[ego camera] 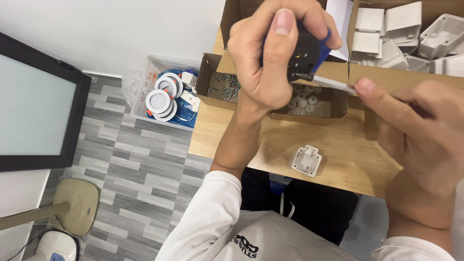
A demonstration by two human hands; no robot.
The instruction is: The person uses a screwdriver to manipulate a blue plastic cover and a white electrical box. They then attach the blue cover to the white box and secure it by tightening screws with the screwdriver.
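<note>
My left hand (270,53) is raised close to the camera and grips a black and blue tool (307,50) with a round dark head. A thin white strip (333,84) sticks out of that tool to the right. My right hand (415,125) pinches the strip's far end between thumb and fingers. Below both hands a small white plastic bracket (306,160) lies alone on the wooden table (241,140).
A cardboard box of screws (223,87) and one of white round plugs (309,104) sit at the table's back. A larger box of white plastic housings (411,34) stands back right. A clear bin of round lamps (166,94) is on the grey floor at the left.
</note>
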